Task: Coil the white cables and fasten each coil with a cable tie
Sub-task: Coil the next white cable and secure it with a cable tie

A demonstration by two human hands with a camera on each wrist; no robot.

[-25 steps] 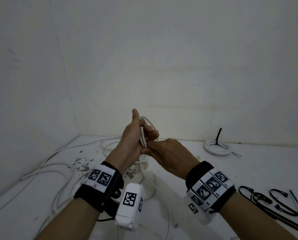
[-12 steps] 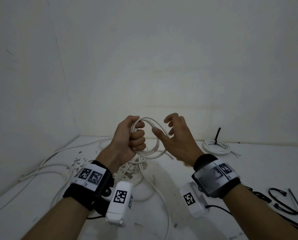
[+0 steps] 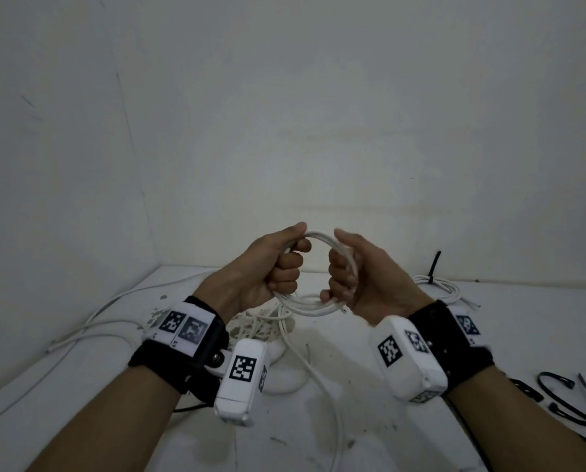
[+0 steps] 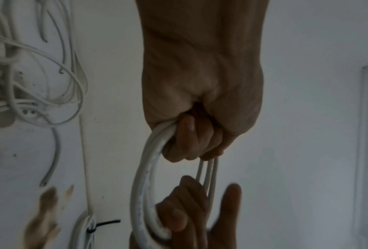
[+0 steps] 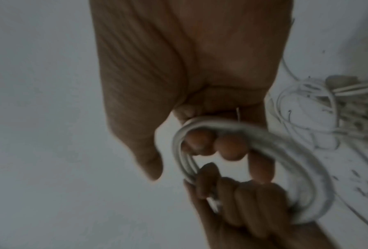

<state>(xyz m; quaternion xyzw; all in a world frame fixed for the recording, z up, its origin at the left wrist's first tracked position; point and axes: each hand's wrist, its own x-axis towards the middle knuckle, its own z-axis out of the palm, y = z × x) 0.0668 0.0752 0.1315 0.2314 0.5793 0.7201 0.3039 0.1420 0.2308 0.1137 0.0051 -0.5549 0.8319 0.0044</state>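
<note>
A white cable coil point(image 3: 313, 306) of a few loops is held in the air above the table between both hands. My left hand point(image 3: 279, 267) grips the coil's left side in a fist point(image 4: 191, 139), fingers wrapped round the strands. My right hand point(image 3: 347, 270) grips the coil's right side, its fingers curled through the loop point(image 5: 210, 144). In the left wrist view the coil point(image 4: 144, 188) runs from my fist down to the right hand's fingers. A short cable end point(image 3: 342, 310) sticks out near the right hand's little finger.
Loose white cables point(image 3: 107, 318) lie tangled on the white table point(image 3: 404, 434) at left and under the hands. A finished coil point(image 3: 445, 287) with a black tie point(image 3: 434, 265) lies at the back right. Several black cable ties point(image 3: 564, 400) lie at the right edge. Walls close off left and back.
A second ago both hands were pinched together on the cable. The right hand then opened, swung right and has now closed on the coil's right side, spreading it into a round loop.
</note>
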